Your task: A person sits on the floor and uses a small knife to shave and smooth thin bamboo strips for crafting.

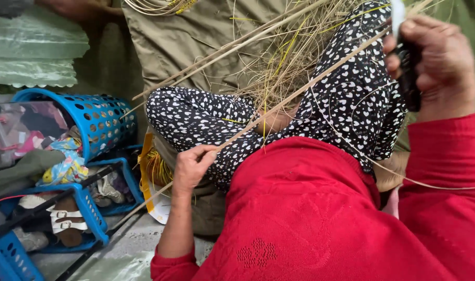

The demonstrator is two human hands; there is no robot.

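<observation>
A blue basket [99, 119] lies tipped at the left. The left hand [192, 165] pinches a long pale reed [294, 93] that slants up across a black-and-white spotted lap [352, 99]. The reed looks light, stiff and splintery, best gripped low. The right hand [437, 62], raised, is closed around a dark-handled knife [409, 73].
</observation>
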